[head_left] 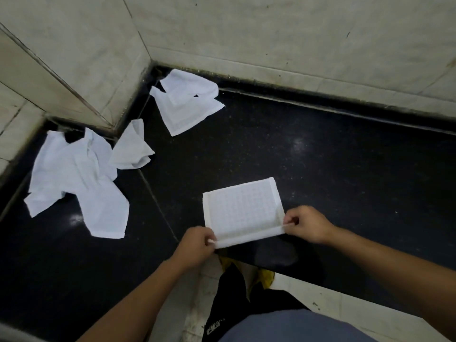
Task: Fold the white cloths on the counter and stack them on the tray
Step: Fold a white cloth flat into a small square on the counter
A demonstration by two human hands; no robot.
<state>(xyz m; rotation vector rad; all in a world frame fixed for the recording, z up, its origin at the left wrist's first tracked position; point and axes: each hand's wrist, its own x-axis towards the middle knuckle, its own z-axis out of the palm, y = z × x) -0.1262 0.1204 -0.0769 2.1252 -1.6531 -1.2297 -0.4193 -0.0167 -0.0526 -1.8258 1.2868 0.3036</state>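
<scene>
A white checked cloth (243, 209) lies flat as a rectangle near the front edge of the black counter (333, 169). My left hand (197, 245) pinches its near left corner and my right hand (307, 224) pinches its near right corner, so the near edge is lifted slightly. Crumpled white cloths lie further back: a large heap (76, 178) at the left, a small one (132, 146) beside it, and another (187, 102) in the far corner. No tray is in view.
Pale tiled walls (271, 33) close the counter at the back and left, with a wall corner (108, 95) jutting out between the cloth heaps. Below the counter's front edge I see a tiled floor (345, 314), dark trousers and yellow footwear (266, 276).
</scene>
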